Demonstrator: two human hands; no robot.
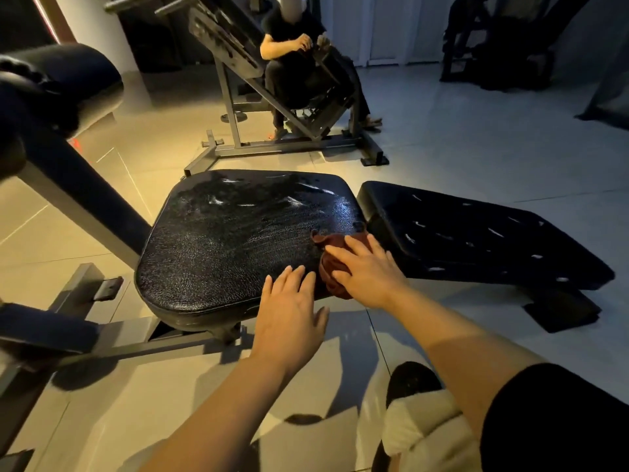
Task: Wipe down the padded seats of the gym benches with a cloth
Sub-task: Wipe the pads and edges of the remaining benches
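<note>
Our right hand [366, 274] presses flat on bunched cloth [335, 264], fingers spread, at seat pad [221, 247] near-right corner. Our left hand [289, 308] beside it, fingers loose, empty. Unwiped pad lies left and far; we judge stroke leftward.

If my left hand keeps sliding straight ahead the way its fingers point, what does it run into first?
The left hand points up across the padded seat, so it would mostly meet bare, cracked seat surface. The brown cloth under the right hand sits just beside that line; a slight rightward drift would likely brush it.
</note>
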